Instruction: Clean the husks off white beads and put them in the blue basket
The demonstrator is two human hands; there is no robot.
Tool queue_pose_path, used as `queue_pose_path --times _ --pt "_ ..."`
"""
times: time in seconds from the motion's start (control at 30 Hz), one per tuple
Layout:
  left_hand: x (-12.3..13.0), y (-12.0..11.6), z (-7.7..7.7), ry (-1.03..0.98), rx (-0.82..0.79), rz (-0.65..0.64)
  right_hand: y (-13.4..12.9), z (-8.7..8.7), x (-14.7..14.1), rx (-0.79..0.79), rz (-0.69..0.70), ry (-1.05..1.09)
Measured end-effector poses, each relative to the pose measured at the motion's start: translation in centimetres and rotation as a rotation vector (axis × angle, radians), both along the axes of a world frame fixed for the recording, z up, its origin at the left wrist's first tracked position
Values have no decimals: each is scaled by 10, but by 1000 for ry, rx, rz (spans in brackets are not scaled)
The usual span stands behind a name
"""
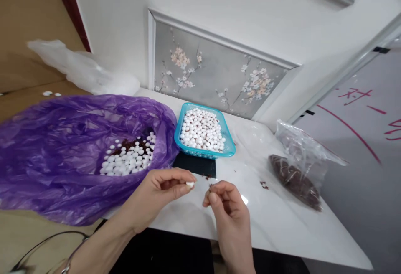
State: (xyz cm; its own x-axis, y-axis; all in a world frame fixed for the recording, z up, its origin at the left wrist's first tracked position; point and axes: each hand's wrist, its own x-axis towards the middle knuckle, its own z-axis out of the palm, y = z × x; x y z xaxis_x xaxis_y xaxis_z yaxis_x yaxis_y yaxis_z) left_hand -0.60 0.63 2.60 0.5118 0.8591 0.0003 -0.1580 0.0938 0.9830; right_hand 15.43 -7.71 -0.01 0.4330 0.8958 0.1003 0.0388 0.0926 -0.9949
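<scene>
Between the thumb and fingertips of my left hand (167,186) is a small white bead (189,185), partly covered by the fingers. A short gap to the right, my right hand (230,213) is closed in a pinch; what its fingertips hold is too small to make out. Just beyond the hands, several tiny dark reddish-brown pieces (206,177) lie on the table. A blue plastic basket (230,140) full of white beads (202,130) with brown bits among them stands farther back. To the left, a purple plastic bag (62,140) lies open around more white beads (130,159) and brown pieces.
On the right of the white table (282,232) a clear zip bag (297,178) of brown material leans near a whiteboard (360,119). A few brown pieces (264,185) lie beside it. A white plastic bag (84,71) sits at back left, and a framed flower panel (216,65) covers the wall.
</scene>
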Motion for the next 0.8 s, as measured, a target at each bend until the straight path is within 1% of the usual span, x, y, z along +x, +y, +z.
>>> queue_pose_path --times 0.1,0.17,0.53,0.7,0.8 --pt "3 -1 -7 -40 -64 -8 -2 3 -5 77 70 122" --pt "4 -1 -9 -68 -82 -21 -2 5 -7 128 107 161" --pt "5 -7 -9 -257 -243 -66 2 19 -24 185 140 76" --pt "5 -7 -11 -287 -230 -119 2 17 -24 188 165 75" --pt "5 -8 -12 -276 -241 -125 2 15 -23 163 137 86"
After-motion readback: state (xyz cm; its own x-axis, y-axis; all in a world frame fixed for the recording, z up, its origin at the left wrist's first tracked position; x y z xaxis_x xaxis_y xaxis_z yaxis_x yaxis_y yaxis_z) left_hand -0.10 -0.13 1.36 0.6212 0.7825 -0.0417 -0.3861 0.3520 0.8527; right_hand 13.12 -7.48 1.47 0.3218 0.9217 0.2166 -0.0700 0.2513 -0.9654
